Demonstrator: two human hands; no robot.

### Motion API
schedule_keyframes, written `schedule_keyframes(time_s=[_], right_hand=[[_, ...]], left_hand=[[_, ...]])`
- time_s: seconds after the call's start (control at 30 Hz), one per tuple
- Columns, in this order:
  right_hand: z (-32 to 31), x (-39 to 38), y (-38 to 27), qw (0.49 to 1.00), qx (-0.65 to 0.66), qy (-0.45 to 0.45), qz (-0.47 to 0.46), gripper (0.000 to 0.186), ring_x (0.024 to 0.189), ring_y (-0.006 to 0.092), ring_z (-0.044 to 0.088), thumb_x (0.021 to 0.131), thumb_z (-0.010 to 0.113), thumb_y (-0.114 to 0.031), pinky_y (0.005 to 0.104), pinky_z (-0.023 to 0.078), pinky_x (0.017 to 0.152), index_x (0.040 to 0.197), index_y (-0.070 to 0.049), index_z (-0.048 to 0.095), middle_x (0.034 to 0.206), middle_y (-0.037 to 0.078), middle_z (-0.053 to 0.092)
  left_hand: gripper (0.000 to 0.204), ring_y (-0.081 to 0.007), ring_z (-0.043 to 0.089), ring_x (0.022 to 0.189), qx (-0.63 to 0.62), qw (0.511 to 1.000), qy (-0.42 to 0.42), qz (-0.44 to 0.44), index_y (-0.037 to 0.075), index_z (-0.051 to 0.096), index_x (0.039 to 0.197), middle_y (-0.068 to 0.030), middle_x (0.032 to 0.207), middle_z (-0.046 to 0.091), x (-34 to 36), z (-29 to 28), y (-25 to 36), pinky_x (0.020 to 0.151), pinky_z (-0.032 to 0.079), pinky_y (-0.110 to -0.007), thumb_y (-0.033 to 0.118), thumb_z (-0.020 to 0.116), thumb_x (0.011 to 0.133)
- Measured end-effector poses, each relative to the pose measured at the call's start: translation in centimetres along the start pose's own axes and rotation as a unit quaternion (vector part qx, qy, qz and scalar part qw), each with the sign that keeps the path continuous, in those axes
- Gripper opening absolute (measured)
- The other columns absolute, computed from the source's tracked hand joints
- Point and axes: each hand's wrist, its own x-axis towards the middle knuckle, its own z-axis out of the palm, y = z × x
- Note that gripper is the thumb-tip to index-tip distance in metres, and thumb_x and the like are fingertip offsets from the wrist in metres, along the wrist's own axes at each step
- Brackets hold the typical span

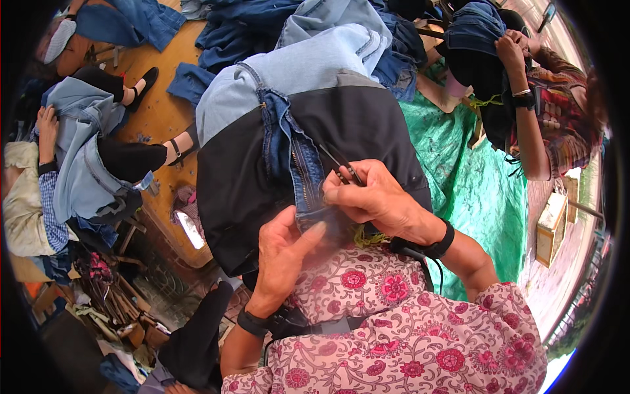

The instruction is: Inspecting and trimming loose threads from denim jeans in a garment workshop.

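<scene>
A pair of jeans (295,72) with pale blue legs and a black lining lies spread over my lap, its zipper fly (303,176) turned up. My left hand (283,249) pinches the denim at the bottom of the fly, thumb pressed on the cloth. My right hand (374,197) holds small dark thread snips (341,163), their tips pointing up-left at the fly beside the zipper teeth. Both wrists wear black bands. A tuft of yellow-green thread (363,236) shows under my right hand.
A seated person at the left (39,184) holds pale jeans (82,151). Another person at the upper right (545,118) handles dark denim (476,26). More jeans are heaped at the top (236,26). A green tarp (472,184) lies to the right, wooden platform (157,111) to the left.
</scene>
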Motion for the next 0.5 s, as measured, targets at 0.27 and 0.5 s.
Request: schedule_keyframes(time_s=[0.27, 0.5], right_hand=[[0.5, -0.7, 1.3, 0.992, -0.065, 0.077, -0.081, 0.018, 0.056, 0.0024, 0.047, 0.091, 0.067, -0.018, 0.0225, 0.036, 0.047, 0.090, 0.000, 0.066, 0.067, -0.003, 0.057], [0.2, -1.0, 1.4, 0.972, -0.201, 0.044, -0.113, 0.015, 0.064, 0.0023, 0.052, 0.089, 0.069, -0.013, 0.0226, 0.042, 0.056, 0.090, 0.002, 0.068, 0.071, -0.001, 0.064]], left_hand=[[0.021, -0.0015, 0.057, 0.069, -0.010, 1.000, 0.017, -0.003, 0.000, 0.064, 0.108, -0.0005, 0.086, 0.068, 0.3, 0.1, 0.0, 0.060, 0.043, -0.017, 0.013, 0.070, 0.092], [0.022, -0.0053, 0.062, 0.080, -0.022, 1.000, 0.010, 0.010, -0.002, 0.064, 0.110, -0.0030, 0.095, 0.069, 0.2, 0.2, 0.4, 0.070, 0.050, -0.021, 0.009, 0.069, 0.092]])
